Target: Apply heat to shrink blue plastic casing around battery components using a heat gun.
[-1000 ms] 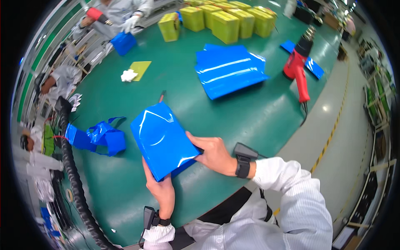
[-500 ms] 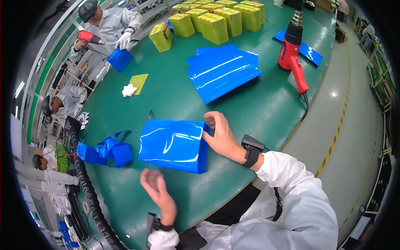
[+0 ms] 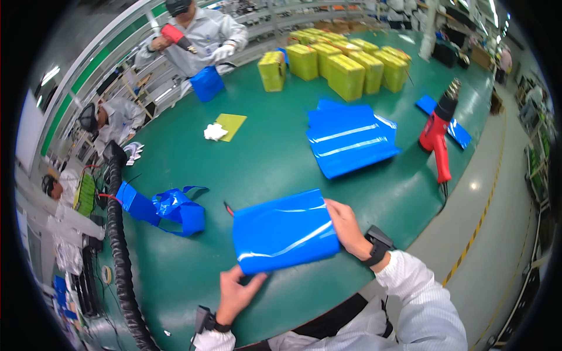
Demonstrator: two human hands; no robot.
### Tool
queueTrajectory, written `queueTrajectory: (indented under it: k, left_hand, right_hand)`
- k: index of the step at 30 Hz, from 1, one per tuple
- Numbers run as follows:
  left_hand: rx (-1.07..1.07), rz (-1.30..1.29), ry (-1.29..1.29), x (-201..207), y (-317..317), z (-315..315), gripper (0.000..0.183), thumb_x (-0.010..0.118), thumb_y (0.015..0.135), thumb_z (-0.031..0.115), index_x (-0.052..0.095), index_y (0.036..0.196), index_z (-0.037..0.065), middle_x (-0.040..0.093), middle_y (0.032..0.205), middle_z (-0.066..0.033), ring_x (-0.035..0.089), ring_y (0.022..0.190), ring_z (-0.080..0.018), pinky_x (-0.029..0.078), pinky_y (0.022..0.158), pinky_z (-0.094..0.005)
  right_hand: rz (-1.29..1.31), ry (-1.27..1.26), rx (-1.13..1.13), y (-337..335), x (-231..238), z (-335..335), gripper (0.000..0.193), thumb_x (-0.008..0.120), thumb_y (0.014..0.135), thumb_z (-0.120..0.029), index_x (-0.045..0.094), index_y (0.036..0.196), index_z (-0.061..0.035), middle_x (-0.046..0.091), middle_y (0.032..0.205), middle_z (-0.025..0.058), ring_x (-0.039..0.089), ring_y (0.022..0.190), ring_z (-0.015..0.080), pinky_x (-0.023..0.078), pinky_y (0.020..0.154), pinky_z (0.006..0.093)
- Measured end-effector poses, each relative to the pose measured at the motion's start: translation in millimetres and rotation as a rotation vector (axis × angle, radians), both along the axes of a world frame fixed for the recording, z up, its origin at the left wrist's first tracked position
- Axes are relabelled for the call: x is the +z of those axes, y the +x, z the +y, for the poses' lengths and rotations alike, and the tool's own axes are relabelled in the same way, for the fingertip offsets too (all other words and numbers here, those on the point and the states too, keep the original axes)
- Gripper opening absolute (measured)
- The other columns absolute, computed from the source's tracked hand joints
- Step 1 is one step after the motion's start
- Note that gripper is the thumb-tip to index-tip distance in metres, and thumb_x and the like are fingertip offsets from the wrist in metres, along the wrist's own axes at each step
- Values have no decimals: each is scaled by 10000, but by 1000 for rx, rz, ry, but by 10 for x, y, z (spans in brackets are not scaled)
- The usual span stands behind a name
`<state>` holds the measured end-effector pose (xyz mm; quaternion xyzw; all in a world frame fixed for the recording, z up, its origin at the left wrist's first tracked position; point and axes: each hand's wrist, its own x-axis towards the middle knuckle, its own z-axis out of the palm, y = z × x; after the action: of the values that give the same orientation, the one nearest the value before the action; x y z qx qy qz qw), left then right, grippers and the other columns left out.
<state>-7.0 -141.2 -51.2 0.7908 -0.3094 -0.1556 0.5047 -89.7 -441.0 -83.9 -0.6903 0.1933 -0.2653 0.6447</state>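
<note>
A pack in a loose blue film sleeve (image 3: 285,231) lies in front of me, its long side slightly tilted across my view. A short red and black wire (image 3: 229,209) pokes out at its far left corner. My right hand (image 3: 346,227) grips the pack's right end, fingers partly hidden behind the film. At the near left corner, my left hand (image 3: 240,291) holds the lower edge, its fingertips tucked under the film and its thumb lying along the front. What is inside the sleeve is hidden.
Flat blue sleeves (image 3: 351,140) and a red heat gun (image 3: 436,131) lie beyond on the green table (image 3: 269,140). Several yellow packs (image 3: 345,76) stand at the back. Blue film scraps (image 3: 181,210) and a black hose (image 3: 120,257) are left. A co-worker (image 3: 205,41) holds another heat gun.
My right hand has closed on the pack's right end, and my left hand has come up to its near left corner. The pack has turned slightly; the whole view has shifted.
</note>
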Motion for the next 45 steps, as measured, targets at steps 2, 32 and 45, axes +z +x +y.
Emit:
queueTrajectory:
  k: [2,32,45]
  left_hand:
    - [-94,-134,11,-33,-147,24,237,824,832,45,772,1052,-23,789,968,-113,750,885,-174,580,828,-323]
    - [-205,-679,279,-264,-150,-56,833,519,1011,515,426,1437,-195,383,1551,-356,360,1486,-434,262,1252,-488]
    - [-333,30,-113,-24,211,222,947,924,778,309,418,1515,-2,519,1494,-181,483,1390,-307,401,1150,-417]
  right_hand:
    - [-68,330,170,-50,-81,-125,442,491,1103,-321,706,1189,55,735,974,63,616,879,100,491,818,284]
    - [-60,351,464,-638,-229,-471,726,605,974,-544,512,1442,2,616,1394,152,592,1272,315,456,1099,471]
    - [13,467,604,-553,-191,294,767,635,993,-340,289,1592,-8,440,1568,125,431,1425,255,315,1200,411]
